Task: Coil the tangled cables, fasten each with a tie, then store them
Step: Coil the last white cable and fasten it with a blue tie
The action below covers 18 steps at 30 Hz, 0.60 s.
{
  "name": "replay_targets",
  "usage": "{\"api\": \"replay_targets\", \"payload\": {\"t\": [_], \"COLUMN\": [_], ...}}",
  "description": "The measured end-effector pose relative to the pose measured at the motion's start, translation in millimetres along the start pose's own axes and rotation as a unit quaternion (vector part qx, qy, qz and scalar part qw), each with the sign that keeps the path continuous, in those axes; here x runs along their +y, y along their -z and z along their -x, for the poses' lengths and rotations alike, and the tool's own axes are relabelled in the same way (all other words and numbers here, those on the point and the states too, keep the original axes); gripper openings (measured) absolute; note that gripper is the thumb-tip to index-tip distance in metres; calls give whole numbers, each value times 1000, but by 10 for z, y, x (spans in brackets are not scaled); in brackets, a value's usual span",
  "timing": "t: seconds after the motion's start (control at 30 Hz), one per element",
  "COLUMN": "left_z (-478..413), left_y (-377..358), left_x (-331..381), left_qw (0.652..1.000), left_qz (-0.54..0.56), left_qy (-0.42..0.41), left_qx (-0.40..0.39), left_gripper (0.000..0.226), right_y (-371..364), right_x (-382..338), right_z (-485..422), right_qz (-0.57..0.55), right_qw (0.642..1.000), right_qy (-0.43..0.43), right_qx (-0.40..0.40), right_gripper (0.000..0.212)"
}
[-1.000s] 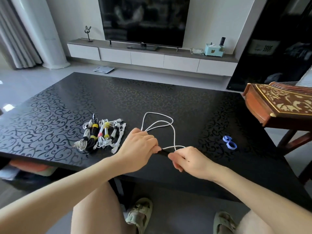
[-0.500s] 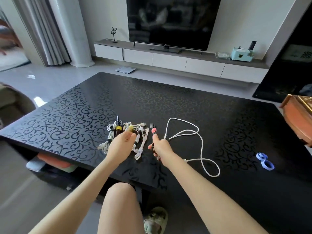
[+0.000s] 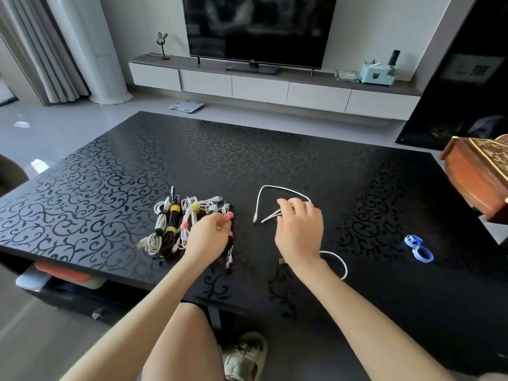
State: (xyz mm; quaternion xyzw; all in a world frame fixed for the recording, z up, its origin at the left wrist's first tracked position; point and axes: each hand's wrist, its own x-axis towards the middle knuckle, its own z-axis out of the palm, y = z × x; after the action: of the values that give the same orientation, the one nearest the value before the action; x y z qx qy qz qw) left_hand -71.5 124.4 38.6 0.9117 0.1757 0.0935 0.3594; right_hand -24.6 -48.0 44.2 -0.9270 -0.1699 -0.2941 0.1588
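Fingers, right hand (image 3: 301, 232): the fingers (image 3: 287, 206) reach forward over the strands of the loose white cable (image 3: 277, 188) and are motion-blurred. They touch or nearly touch it, but I cannot tell whether they have pinched it.
Fingers, left hand (image 3: 207, 237): curled downward at the black cable with pink ties (image 3: 229, 215). The back of the hand hides the grip, so I cannot tell whether it holds anything.
Loose white cable: lies uncoiled on the black patterned table (image 3: 110, 188). One loop is beyond the right hand, two ends are just left of it, and another loop curves out beside the wrist.
Tied bundles (image 3: 170, 226): lie side by side left of the white cable, near the front edge of the table.
Risk, coiling: lifting one strand alone would probably drag the near loop and let it kink or knot.
Risk, bundles: a left hand working this close could nudge the finished row out of order or toward the edge.
Risk, ties: the blue ties (image 3: 413, 240) lie well apart to the right, so the coil may spring open during the reach for them.
Count, loose cables: one.
Count, bundles: about five; the overlaps prevent an exact count.
Count, blue ties: two, touching each other.
Count, hands: two.
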Motion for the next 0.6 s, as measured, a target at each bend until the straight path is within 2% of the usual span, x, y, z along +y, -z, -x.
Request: {"api": "replay_targets", "payload": {"t": [0.07,0.1,0.13,0.2,0.27,0.33,0.47,0.6], "left_z": [37,72,106,155,172,174,274,439], "left_y": [-167,-263,-368,-609,-881,-1127,-1493,-1545], "left_x": [66,89,114,197,328,471,791,906], "left_qw": [999,998,995,982,956,923,868,856], "left_qz": [-13,-24,-39,-73,-123,-202,-346,-330], "left_qy": [-24,-44,-74,-150,-231,-286,-316,-343], "left_qx": [-20,-33,-50,-88,-129,-158,-162,-200], "left_gripper": [17,17,16,19,27,35,30,23], "right_y": [128,166,182,171,127,69,101,276], "right_x": [310,426,517,663,821,966,1070,1218], "right_z": [-30,0,61,246,444,584,890,1084], "right_qz": [-16,-39,-52,-31,11,48,62,15], "right_qw": [998,998,996,987,970,961,955,957], "right_qy": [9,35,73,109,74,30,7,9], "right_qx": [53,45,14,-113,-231,-271,-289,-289], "right_gripper": [18,14,14,22,34,36,39,36]}}
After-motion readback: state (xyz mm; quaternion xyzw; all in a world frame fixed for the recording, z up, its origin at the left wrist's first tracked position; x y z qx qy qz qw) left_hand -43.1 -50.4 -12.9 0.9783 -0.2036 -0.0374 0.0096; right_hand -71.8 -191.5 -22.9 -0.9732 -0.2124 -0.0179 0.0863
